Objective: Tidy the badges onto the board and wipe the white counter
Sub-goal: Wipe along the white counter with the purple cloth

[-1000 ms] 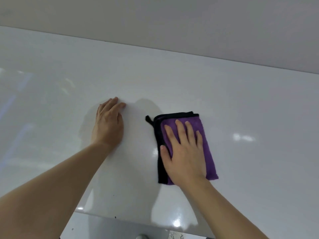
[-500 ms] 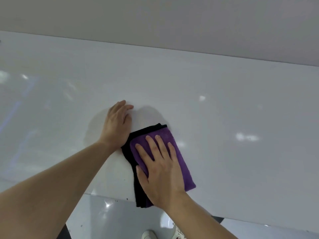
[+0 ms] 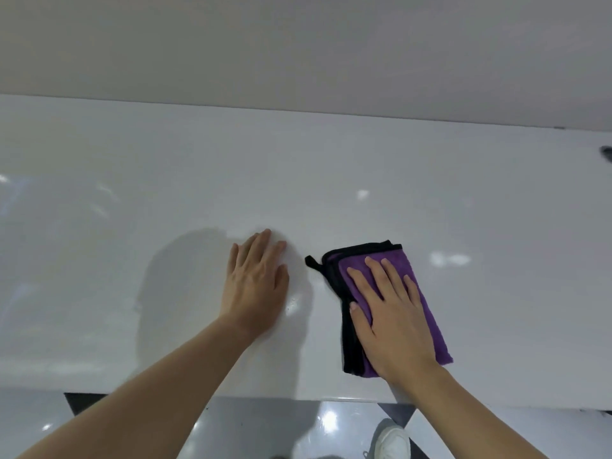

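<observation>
A folded purple cloth point(image 3: 427, 299) with a black edge lies flat on the glossy white counter point(image 3: 165, 210), right of centre near the front edge. My right hand point(image 3: 390, 319) presses flat on top of it, fingers spread. Left of the cloth, my left hand point(image 3: 256, 286) rests palm down on the bare counter with nothing in it. A gap of counter separates the two hands. No badges and no board are in view.
A plain wall point(image 3: 298, 44) rises behind the counter's far edge. A small dark object point(image 3: 606, 153) shows at the right border. Below the front edge lie a shiny tiled floor point(image 3: 265, 425) and a white shoe point(image 3: 392, 442).
My right hand has slid the cloth back to the right, away from my left hand, after pushing it up against that hand half a second ago. The left hand has stayed planted.
</observation>
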A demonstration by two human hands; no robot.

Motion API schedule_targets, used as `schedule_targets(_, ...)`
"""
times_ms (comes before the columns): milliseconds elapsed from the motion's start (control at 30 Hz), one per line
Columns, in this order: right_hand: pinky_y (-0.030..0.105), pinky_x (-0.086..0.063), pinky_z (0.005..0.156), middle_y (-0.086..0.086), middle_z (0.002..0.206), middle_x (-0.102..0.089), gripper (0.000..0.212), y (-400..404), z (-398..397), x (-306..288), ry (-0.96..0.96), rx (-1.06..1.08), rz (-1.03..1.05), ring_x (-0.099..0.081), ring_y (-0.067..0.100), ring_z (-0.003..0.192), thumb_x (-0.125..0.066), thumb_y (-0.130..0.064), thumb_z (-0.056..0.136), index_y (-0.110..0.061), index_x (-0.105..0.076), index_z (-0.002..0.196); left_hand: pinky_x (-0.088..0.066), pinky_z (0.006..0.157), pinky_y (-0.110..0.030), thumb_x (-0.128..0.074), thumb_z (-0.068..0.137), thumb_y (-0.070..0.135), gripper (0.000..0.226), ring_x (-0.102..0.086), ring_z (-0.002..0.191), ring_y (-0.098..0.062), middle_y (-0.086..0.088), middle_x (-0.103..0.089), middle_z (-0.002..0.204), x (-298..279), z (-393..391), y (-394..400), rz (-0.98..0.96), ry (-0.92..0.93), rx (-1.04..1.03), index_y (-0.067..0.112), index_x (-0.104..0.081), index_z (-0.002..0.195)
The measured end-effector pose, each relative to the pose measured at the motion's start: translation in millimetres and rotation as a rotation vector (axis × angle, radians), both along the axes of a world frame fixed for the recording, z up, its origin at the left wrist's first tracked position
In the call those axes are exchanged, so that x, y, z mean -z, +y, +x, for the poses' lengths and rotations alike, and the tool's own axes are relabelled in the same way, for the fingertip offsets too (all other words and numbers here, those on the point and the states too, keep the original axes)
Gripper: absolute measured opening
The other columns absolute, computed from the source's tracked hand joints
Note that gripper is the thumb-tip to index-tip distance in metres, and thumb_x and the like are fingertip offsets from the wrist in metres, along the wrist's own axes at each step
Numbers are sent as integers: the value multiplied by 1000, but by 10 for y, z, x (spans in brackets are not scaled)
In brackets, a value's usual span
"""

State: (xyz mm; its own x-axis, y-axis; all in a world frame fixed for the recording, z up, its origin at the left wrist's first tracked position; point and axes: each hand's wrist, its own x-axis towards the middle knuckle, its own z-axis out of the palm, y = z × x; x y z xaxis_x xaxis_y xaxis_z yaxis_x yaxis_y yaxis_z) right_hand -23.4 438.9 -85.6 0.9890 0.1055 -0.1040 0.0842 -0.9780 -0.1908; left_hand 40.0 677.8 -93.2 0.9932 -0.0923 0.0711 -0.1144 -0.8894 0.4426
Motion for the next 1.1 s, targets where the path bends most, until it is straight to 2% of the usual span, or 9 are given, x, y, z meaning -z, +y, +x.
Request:
schedule_targets(133, 46, -11, 128, -4, 171, -19, 62, -255, 142, -11, -28, 57, 17, -12, 20, 158, -18, -48, 103, -33, -30, 161, -11, 126, -42, -51, 99, 19, 46, -26, 151, -25, -8, -35, 161, -39, 100, -354, -15, -22, 66, 18, -51, 145)
schedule_targets(233, 45, -10, 129, -4, 171, -18, 61, -458, 254, -1, -35, 81, 30, -10, 19, 158, -18, -47, 103, -32, -29, 161, -5, 126, -40, -45, 101, 23, 48, -19, 152, -22, -6, -29, 165, -50, 211, -586, 0, -4, 80, 20, -45, 149)
schedule_targets(333, 45, -8, 129, -5, 171, -16, 55, -684, 388, 19, -38, 117, 31, -9, 18, 158, -28, -42, 108, -32, -28, 162, 0, 126, -40, -39, 102, 28, 49, -14, 154, -21, -4, -24, 166, -41, 325, -777, 36, 16, 73, 23, -41, 151)
schedule_targets(467, 44, -6, 129, -5, 172, -16, 55, -951, 619, 9, -45, 157, 24, -9, 18, 158, -33, -40, 107, -32, -29, 162, -5, 126, -40, -40, 101, 29, 50, -18, 152, -23, -5, -27, 165, -42, 577, -981, 46, 9, 59, 22, -43, 150)
schedule_targets(567, 44, -5, 129, -5, 172, -14, 55, -1000, 741, 2, -36, 135, 12, -7, 18, 158, -32, -41, 107, -32, -27, 162, -11, 125, -39, -40, 101, 30, 49, -21, 151, -25, -7, -28, 164, -51, 780, -937, 87, 14, 22, 22, -43, 149)
schedule_targets(867, 45, -3, 129, -5, 173, -9, 58, -1207, 1293, 48, -29, 54, -9, -3, 19, 159, -26, -45, 106, -34, -21, 163, -16, 124, -43, -47, 99, 31, 50, -25, 149, -28, -9, -33, 162, -53, 1471, -1066, 137, 2, -74, 19, -47, 147)
schedule_targets(1100, 48, -7, 129, -2, 172, -13, 60, -1262, 1778, 69, -57, 39, -19, -7, 22, 158, -25, -47, 104, -31, -24, 162, -11, 125, -43, -43, 100, 38, 54, -20, 151, -25, -6, -27, 165, 7, 1818, -1218, 143, 43, -70, 21, -41, 151)
